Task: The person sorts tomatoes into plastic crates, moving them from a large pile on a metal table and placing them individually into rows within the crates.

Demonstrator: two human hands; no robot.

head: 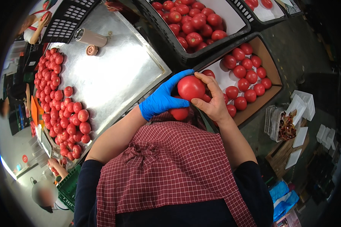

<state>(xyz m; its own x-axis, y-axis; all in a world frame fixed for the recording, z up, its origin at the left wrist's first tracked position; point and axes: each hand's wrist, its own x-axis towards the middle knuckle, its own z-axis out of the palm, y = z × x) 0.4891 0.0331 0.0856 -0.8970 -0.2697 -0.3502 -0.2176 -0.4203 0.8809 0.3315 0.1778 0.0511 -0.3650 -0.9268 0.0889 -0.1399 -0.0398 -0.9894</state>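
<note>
A large red tomato [191,88] is held between my two hands, in front of my chest. My left hand [162,96], in a blue disposable glove, curls round its left side. Bare fingers and thumb of my right hand [214,102] press on it from the right. Just below the left thumb shows another tomato [179,113]; whether it is held or lies beneath is unclear. Beyond my right hand, a black crate with a cardboard-lined side [272,62] holds a loose layer of tomatoes [251,77] over white paper.
A fuller black crate [184,54] of tomatoes stands behind. On the metal table [125,59] at left lie a heap of tomatoes [64,122], a tumbler [91,37] and its cap [91,50]. Plastic containers [275,122] sit at right. Other people work along the left edge.
</note>
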